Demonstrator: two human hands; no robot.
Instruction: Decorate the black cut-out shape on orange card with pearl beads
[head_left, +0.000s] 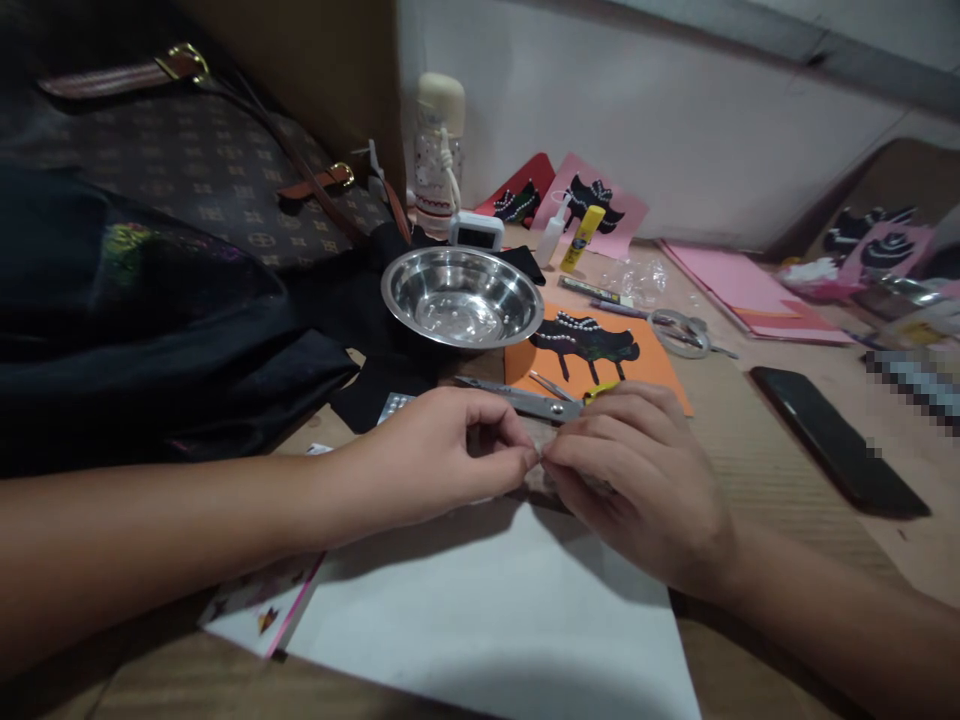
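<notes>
My left hand (457, 445) and my right hand (637, 475) meet fingertip to fingertip above the top of a white sheet of paper (480, 610). Both are pinched closed. Whatever lies between the fingertips is too small to make out. Just beyond the hands are scissors (536, 403) with a yellow handle, partly covered by my right hand. Behind them lies an orange card (664, 375) bearing a black cut-out (592, 345) trimmed with rows of white beads. A sheet of small beads (394, 405) shows behind my left wrist.
A steel bowl (463, 300) stands beyond my left hand, near a bottle (439, 150), a glue stick (582, 240) and a white squeeze bottle (553, 235). Right of my hands are a dark phone (836, 440), clear tape (679, 333) and pink paper (750, 290). A patterned bag (225, 170) fills the left.
</notes>
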